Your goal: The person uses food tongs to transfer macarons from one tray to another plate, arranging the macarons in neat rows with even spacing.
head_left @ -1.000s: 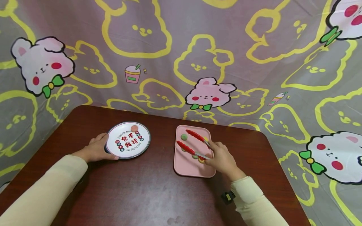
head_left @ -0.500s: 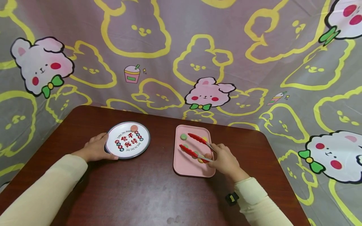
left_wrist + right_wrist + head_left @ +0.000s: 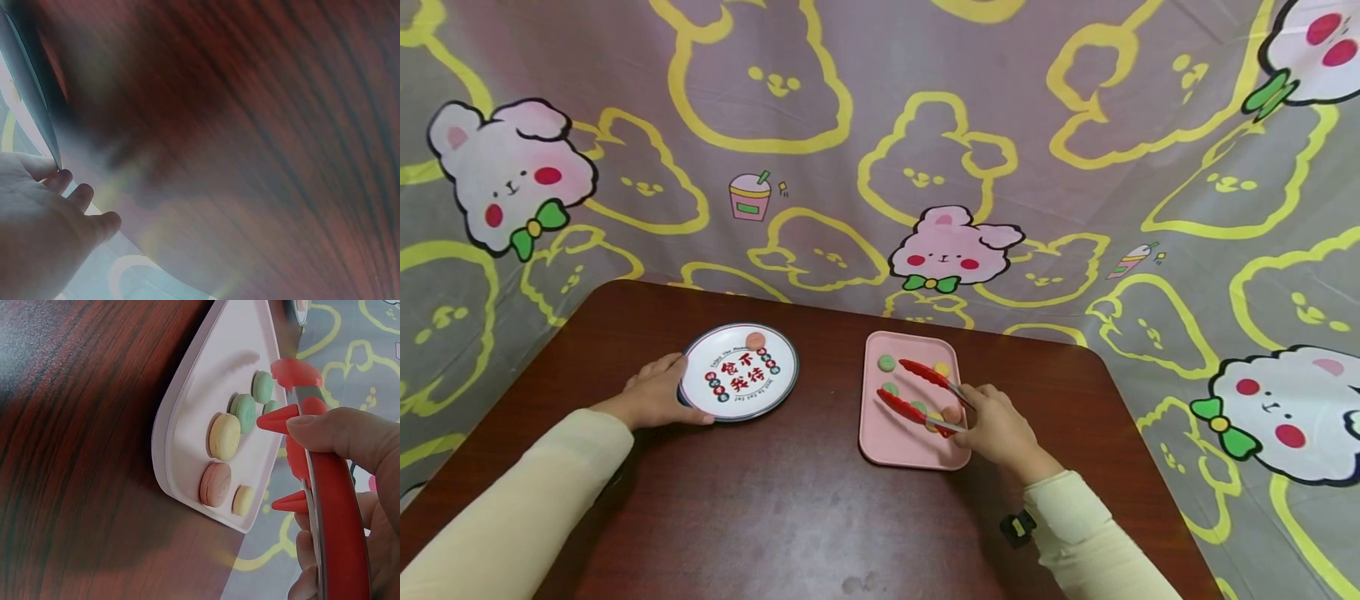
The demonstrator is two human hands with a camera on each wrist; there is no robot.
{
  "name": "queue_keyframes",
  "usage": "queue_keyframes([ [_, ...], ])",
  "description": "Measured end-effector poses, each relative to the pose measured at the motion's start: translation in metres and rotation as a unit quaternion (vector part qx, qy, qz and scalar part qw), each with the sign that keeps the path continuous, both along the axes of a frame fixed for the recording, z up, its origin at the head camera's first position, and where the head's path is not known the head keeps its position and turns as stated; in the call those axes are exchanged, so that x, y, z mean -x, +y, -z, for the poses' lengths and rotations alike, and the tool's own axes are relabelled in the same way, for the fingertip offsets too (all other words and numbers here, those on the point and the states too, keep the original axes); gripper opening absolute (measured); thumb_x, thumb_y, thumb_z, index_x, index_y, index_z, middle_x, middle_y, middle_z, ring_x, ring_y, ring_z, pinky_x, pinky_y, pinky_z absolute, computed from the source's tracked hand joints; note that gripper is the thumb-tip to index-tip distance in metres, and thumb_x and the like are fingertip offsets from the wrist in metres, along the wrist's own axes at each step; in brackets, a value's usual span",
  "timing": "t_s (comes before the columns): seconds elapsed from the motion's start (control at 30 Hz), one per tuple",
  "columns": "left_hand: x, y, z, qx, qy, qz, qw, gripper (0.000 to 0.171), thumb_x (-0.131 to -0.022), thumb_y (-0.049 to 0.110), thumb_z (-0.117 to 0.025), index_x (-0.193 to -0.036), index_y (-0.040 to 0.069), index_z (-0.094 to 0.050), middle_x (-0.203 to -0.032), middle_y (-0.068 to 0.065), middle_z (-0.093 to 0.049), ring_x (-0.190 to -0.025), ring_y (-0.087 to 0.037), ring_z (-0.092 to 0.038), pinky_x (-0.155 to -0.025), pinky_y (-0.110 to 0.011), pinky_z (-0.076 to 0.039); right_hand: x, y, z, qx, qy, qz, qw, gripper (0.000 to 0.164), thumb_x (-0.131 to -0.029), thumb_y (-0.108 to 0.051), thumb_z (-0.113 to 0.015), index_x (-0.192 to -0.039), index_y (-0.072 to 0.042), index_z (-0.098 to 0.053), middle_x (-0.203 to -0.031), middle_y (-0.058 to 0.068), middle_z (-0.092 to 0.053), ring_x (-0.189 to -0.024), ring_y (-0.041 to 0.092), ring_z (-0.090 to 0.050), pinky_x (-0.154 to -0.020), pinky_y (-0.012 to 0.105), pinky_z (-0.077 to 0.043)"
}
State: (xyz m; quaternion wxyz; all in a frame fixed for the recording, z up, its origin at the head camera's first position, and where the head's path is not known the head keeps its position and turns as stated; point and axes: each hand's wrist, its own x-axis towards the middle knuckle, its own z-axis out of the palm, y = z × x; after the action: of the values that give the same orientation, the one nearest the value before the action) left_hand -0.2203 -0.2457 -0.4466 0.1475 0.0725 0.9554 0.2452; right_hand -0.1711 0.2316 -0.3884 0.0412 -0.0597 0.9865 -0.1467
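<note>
At the left, my left hand (image 3: 658, 393) grips the edge of a round white plate (image 3: 700, 387) with red lettering and a dark rim. One pinkish macaron (image 3: 756, 341) lies near the plate's far edge. My right hand (image 3: 1000, 429) holds a pair of red-tipped tongs (image 3: 901, 407) over a pink tray (image 3: 880, 442), the tips spread apart with nothing between them. Several macarons are on the tray: green ones (image 3: 243, 414), two yellow ones (image 3: 225, 436) and a brownish-pink one (image 3: 215, 484). In the head view the tongs partly cover some of them.
Plate and tray stand on a dark reddish-brown wooden table (image 3: 760, 508). A patterned cloth (image 3: 820, 183) with cartoon rabbits hangs close behind the table and along its sides. A small black device (image 3: 1018, 528) sits by the right sleeve.
The tongs have shifted slightly right and back over the tray, uncovering more of the green and yellow macarons. The left hand and the plate stay in place.
</note>
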Motion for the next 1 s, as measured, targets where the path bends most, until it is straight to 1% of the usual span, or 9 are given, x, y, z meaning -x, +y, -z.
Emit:
queue_keyframes([
  [0.17,0.0004,-0.0005,0.0016,-0.007,0.0,-0.001,1.0,0.128,-0.064,0.057,-0.082,-0.144,-0.018,-0.016,-0.143,-0.041,-0.016,-0.128,-0.06,-0.014,-0.101,-0.072,-0.017,-0.0004,0.0005,0.0001,-0.002,-0.003,-0.002,1.0,0.078,-0.068,-0.023,-0.085,-0.136,-0.002,-0.053,-0.122,0.018,-0.056,-0.109,0.033,-0.051,-0.077,0.052,-0.051],
  [0.3,-0.0002,-0.0012,0.0027,-0.007,0.008,0.0,0.9999,0.128,-0.063,0.057,-0.082,-0.143,-0.019,-0.016,-0.143,-0.041,-0.016,-0.129,-0.06,-0.014,-0.101,-0.072,-0.018,-0.0013,0.0007,0.0004,0.0,-0.001,-0.004,1.0,0.077,-0.068,-0.022,-0.084,-0.135,-0.003,-0.054,-0.122,0.018,-0.056,-0.109,0.033,-0.051,-0.078,0.052,-0.051],
  [0.5,-0.0013,-0.0008,0.0026,-0.008,0.012,0.002,0.9999,0.128,-0.064,0.057,-0.082,-0.144,-0.019,-0.016,-0.144,-0.042,-0.014,-0.13,-0.06,-0.013,-0.102,-0.072,-0.016,-0.0015,0.0007,0.0013,0.002,-0.005,-0.003,1.0,0.078,-0.068,-0.022,-0.085,-0.136,-0.002,-0.053,-0.121,0.018,-0.056,-0.109,0.032,-0.051,-0.077,0.052,-0.051],
  [0.77,-0.002,-0.0012,0.0021,0.0,0.014,0.004,0.9999,0.129,-0.064,0.058,-0.082,-0.143,-0.02,-0.016,-0.145,-0.041,-0.014,-0.13,-0.059,-0.013,-0.102,-0.072,-0.016,-0.0014,0.0007,0.0029,0.003,-0.003,-0.004,1.0,0.078,-0.067,-0.022,-0.085,-0.136,-0.002,-0.054,-0.122,0.018,-0.056,-0.11,0.033,-0.051,-0.079,0.052,-0.05],
  [0.87,-0.0026,-0.001,0.0013,0.0,0.012,0.005,0.9999,0.129,-0.064,0.058,-0.081,-0.143,-0.02,-0.017,-0.145,-0.041,-0.014,-0.13,-0.06,-0.013,-0.101,-0.073,-0.015,-0.0018,0.0007,0.0032,0.001,-0.004,-0.002,1.0,0.078,-0.068,-0.022,-0.085,-0.136,-0.003,-0.054,-0.123,0.018,-0.056,-0.111,0.033,-0.051,-0.08,0.053,-0.05],
  [1.0,-0.0017,-0.0005,0.0015,-0.002,0.003,0.005,1.0,0.129,-0.064,0.06,-0.08,-0.143,-0.019,-0.017,-0.145,-0.041,-0.012,-0.13,-0.06,-0.011,-0.102,-0.073,-0.014,-0.0027,0.0012,0.0026,-0.003,-0.007,-0.002,1.0,0.078,-0.067,-0.022,-0.085,-0.136,-0.003,-0.054,-0.123,0.018,-0.056,-0.111,0.034,-0.051,-0.079,0.054,-0.05],
])
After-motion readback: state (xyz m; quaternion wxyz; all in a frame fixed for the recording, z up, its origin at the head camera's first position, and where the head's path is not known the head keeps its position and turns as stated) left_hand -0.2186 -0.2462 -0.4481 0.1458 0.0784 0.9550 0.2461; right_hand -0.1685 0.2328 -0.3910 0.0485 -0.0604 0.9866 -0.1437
